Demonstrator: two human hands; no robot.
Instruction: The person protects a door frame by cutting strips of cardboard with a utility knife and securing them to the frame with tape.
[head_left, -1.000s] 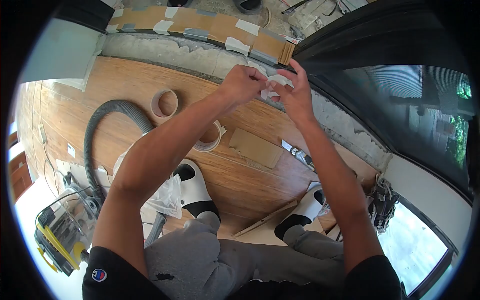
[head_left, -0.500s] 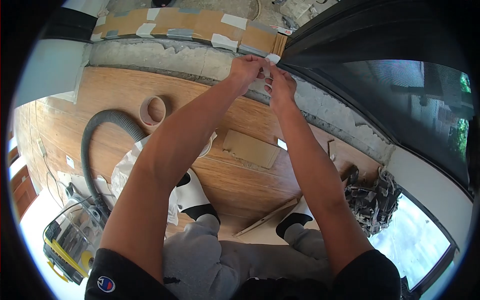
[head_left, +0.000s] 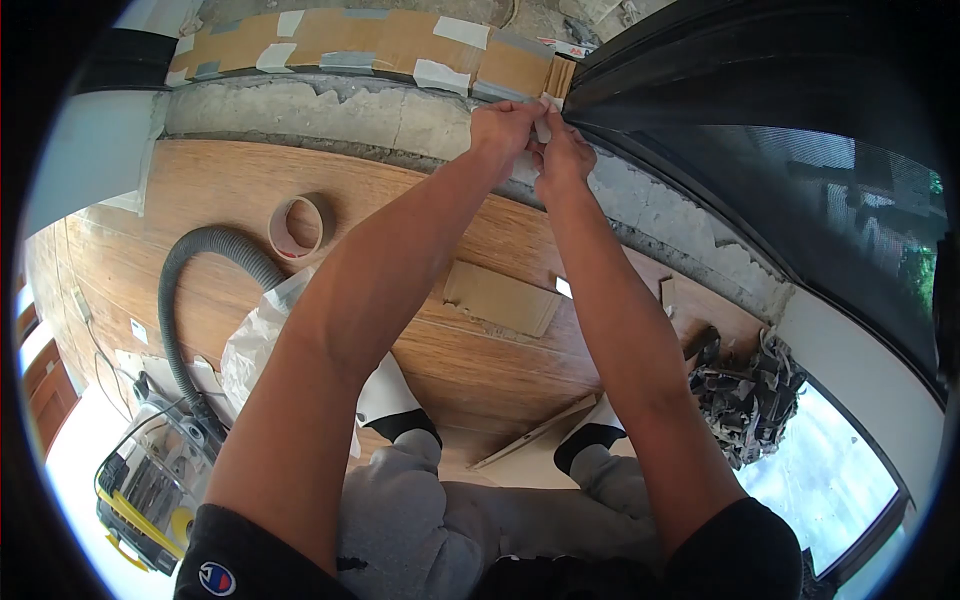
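Both arms reach forward to the end of a cardboard strip (head_left: 380, 40) taped along a rough concrete ledge (head_left: 330, 115). My left hand (head_left: 505, 128) and my right hand (head_left: 563, 160) together pinch a small piece of white tape (head_left: 546, 115) and press it at the cardboard's right end, beside the dark door frame (head_left: 690, 70). Several white and grey tape pieces sit along the cardboard.
A tape roll (head_left: 297, 227) lies on the wooden floor (head_left: 230, 190). A grey vacuum hose (head_left: 190, 290) leads to a vacuum (head_left: 150, 490) at lower left. A cardboard piece (head_left: 500, 298), a plastic bag (head_left: 260, 340) and a debris pile (head_left: 750, 400) lie around my legs.
Both hands moved up and away from me with the tape piece, from above the floor to the cardboard's end at the door frame. The view shifted forward.
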